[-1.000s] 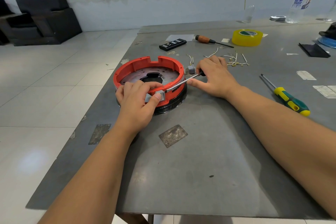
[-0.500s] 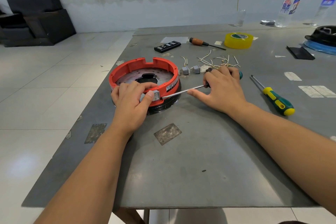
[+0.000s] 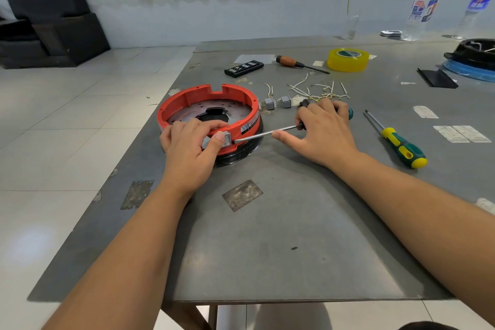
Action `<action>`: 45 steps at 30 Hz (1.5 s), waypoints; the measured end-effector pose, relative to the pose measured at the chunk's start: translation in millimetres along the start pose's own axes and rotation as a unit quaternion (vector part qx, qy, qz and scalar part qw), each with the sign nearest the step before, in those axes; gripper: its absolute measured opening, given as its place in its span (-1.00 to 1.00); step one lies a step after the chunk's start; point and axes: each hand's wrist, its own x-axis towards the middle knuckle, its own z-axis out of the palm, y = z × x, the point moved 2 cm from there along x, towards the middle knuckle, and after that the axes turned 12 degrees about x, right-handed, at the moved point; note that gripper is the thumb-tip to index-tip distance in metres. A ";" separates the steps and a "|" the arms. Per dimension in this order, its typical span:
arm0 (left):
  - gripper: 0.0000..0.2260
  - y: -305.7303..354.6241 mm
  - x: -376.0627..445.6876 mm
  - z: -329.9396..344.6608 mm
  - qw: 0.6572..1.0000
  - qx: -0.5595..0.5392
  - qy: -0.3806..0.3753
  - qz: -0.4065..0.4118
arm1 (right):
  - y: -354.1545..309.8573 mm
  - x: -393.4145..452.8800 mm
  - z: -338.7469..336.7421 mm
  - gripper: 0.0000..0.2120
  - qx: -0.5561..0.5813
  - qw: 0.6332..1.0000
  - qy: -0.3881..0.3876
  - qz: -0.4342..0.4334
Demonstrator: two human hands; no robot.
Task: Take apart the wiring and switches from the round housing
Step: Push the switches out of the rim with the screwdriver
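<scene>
A round orange housing (image 3: 187, 100) on a black base sits on the grey table (image 3: 281, 236). My left hand (image 3: 191, 146) grips its near rim, thumb pressing a grey switch (image 3: 226, 139) set in the wall. My right hand (image 3: 321, 131) holds a screwdriver (image 3: 267, 133) by its handle; the metal tip touches the right edge of that switch. Two loose grey switches (image 3: 277, 102) and several white wires (image 3: 318, 88) lie behind my right hand.
A green-and-yellow screwdriver (image 3: 399, 143) lies to the right. Farther back are a wooden-handled screwdriver (image 3: 292, 62), a black bit case (image 3: 243, 68), a yellow tape roll (image 3: 347, 59), water bottles (image 3: 422, 13) and a black part on a blue disc (image 3: 474, 61).
The view has shifted, so everything sits slightly lower and left in frame. Both hands keep their hold; the screwdriver tip stays at the switch in the housing wall.
</scene>
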 end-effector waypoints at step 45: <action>-0.61 4.6 1.3 -2.5 1.000 -0.016 0.003 -0.013 | 7.9 26.2 3.2 -0.32 0.013 0.996 0.000 -0.084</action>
